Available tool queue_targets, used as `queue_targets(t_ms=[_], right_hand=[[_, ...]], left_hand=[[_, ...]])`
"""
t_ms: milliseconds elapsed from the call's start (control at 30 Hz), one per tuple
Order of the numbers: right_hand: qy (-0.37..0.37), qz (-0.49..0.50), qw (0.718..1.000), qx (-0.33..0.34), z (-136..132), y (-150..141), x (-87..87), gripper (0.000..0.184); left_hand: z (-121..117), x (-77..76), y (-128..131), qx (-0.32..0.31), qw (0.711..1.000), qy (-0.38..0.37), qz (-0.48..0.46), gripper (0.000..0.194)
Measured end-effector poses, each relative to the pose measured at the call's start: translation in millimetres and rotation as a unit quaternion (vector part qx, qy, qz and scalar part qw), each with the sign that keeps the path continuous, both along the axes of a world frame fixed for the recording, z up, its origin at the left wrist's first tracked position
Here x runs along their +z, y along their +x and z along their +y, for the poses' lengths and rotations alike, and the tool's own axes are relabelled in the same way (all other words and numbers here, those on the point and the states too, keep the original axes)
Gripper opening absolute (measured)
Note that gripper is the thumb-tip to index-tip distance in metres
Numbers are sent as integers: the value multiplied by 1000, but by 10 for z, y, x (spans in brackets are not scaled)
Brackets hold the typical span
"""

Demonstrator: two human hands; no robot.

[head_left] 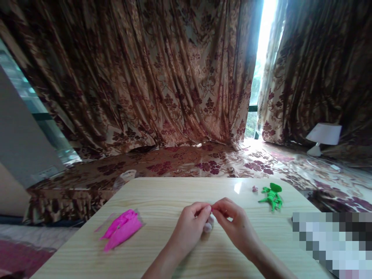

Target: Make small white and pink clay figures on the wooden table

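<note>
My left hand (195, 221) and my right hand (232, 219) meet above the middle of the table, thumbs and forefingers pinched together. A tiny pink bit of modelling clay (212, 209) shows between the fingertips, mostly hidden by them. Just under the hands sits a cluster of pale, whitish round lumps (207, 227), partly covered by my left hand. To the left lies bright pink modelling clay (123, 228) in a crumpled clear wrapper. A green clay figure (272, 196) with thin limbs and a flat oval top lies at the far right, beside a small pinkish lump (255, 189).
The light wooden table (162, 190) has rounded far corners. Behind its far left corner is a clear plastic bag (124, 177). A white lamp (324, 135) with a cable stands on the patterned ledge at right. Patterned curtains (174, 77) hang behind. A pixelated patch covers the lower right.
</note>
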State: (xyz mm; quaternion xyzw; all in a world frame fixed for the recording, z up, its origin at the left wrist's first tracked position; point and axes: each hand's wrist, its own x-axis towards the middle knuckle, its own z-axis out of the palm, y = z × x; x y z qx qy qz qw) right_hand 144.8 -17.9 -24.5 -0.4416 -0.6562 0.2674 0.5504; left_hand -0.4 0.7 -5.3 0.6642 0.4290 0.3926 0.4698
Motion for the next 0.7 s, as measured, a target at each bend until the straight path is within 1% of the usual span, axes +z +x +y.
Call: queue_targets(t_ms=[33,100,233,367,467,600,700], right_hand=[[11,-11,1000,1,-18,-8,24,14],[26,-26,999,-4,-36,-13,47,13],[44,-39,998,-14,-25,-5,24,13],[50,-28,998,-27,-16,-13,1,7],[50,-45,997,-30,-21,-20,6,9],[63,-68,995,-35,-24,-19,6,11],[85,-67,993,-44,-18,-17,1,11]], left_hand=[[0,-4,7,-13,999,-38,-25,32],[2,-21,9,-20,996,-75,-52,32],[7,-53,-5,-19,992,-95,-77,30],[17,-65,-5,-25,987,-116,-105,27],[19,-73,5,-29,984,-124,-121,28],[-3,-58,13,-47,977,-142,-155,32],[-22,-32,8,-64,969,-153,-181,29]])
